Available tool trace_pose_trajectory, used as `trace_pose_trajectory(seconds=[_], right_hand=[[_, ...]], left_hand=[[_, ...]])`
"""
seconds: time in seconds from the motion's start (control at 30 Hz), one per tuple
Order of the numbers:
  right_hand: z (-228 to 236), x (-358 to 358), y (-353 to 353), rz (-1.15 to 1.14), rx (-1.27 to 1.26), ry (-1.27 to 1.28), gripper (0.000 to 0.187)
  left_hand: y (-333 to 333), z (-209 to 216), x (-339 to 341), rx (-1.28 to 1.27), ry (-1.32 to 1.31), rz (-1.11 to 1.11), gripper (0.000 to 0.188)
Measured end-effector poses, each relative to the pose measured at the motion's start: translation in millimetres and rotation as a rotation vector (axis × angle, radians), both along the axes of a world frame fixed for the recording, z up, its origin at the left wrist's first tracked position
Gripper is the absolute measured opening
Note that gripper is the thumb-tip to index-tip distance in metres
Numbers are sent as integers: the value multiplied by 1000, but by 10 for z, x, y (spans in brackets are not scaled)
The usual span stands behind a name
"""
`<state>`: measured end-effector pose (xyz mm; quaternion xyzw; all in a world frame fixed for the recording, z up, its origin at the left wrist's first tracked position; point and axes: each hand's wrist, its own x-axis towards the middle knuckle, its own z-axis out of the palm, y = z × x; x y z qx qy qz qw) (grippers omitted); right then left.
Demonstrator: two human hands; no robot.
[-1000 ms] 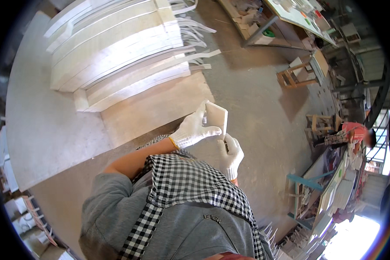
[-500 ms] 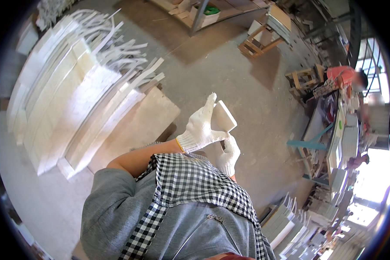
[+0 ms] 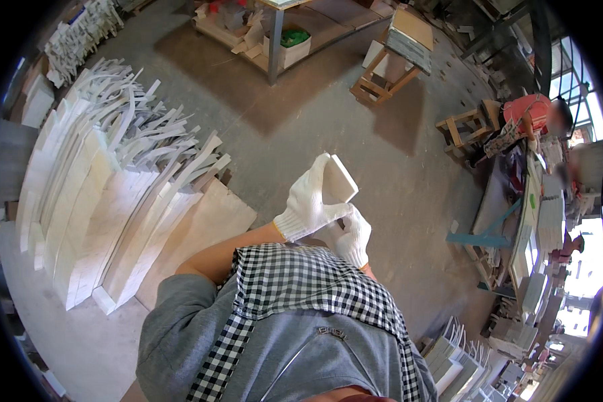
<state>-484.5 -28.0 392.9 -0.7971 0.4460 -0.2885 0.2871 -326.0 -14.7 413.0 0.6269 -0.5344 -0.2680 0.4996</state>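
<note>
A small white rectangular slab (image 3: 343, 179) is held up in front of my chest, tilted, with a bright edge along its right side. My left hand (image 3: 307, 204), in a white knit glove with a yellow cuff edge, grips it from the left, fingers up along its side and thumb across below. My right hand (image 3: 352, 238), gloved the same way, is closed with bent fingers at the slab's lower end. The left thumb meets it there, and the exact contact of the right fingertips is partly hidden.
Tall stacks of white boards (image 3: 90, 208) with loose strips (image 3: 147, 134) stand at left. A metal-legged table (image 3: 275, 47) and a wooden stool (image 3: 388, 63) are ahead. At right, a person in red (image 3: 526, 114) is by a workbench (image 3: 509, 201); more boards (image 3: 445, 358) lie lower right.
The view has shifted, so the surroundings sit lower and slightly left at the far side. My left fingers, apart from the slab's top before, now lie against it; the slab has turned slightly.
</note>
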Motion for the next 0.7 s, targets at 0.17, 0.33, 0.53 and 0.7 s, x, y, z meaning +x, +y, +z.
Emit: trace_pose_trajectory(seconds=[0.17,0.33,0.53,0.7], right_hand=[[108,-89,-956,179,-118,108,24],[40,-21,-1589,277,-141,178,29],[145,125,-2421,172,94,-1,34],[-62,324,-3323,-11,490,-89,61]], left_hand=[[-814,20,-157,53,42,107,108],[-1382,-38,-22,163,251,99,101],[-2255,-86,313,138,634,-77,96],[-3167,-218,687,129,751,-289,88]])
